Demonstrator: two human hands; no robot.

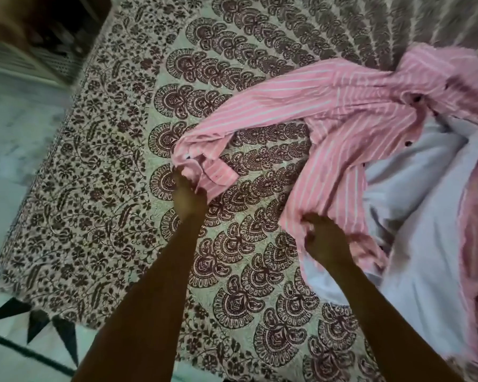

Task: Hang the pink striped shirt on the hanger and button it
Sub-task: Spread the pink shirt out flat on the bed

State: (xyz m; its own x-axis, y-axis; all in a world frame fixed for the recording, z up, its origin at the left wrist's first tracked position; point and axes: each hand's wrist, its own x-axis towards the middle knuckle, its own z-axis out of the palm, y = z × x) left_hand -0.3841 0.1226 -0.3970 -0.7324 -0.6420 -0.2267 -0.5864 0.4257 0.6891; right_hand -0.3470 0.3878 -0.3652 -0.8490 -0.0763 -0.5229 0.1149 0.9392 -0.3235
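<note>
The pink striped shirt lies crumpled on the right of a bed, front open, with its pale lining facing up and dark buttons along one edge. One sleeve stretches left toward the middle of the bed. My left hand grips the cuff of that sleeve. My right hand is closed on the lower front hem of the shirt. No hanger is in view.
The bed is covered by a cream bedsheet with dark red floral and paisley print. Its left edge drops to a pale marble floor with black triangle inlay. Dark furniture stands at the top left.
</note>
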